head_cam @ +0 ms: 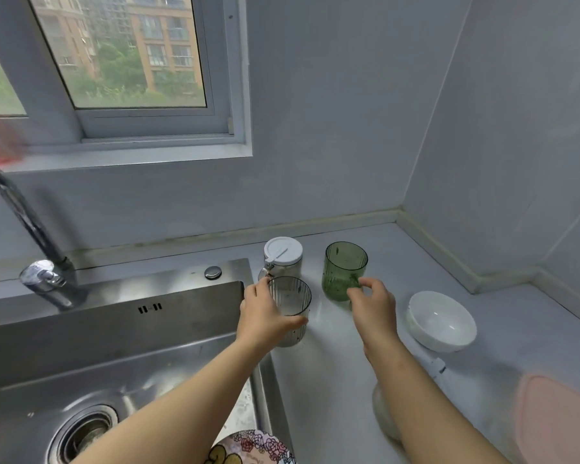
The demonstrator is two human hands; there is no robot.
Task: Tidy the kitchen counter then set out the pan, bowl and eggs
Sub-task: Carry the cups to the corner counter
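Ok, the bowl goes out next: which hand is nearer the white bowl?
Right. The right hand is at the green glass, just left of the white bowl; the left hand grips the clear glass farther left.

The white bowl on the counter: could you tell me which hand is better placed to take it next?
Probably the right hand: it is at the green cup, next to the bowl, while the left hand grips the clear cup.
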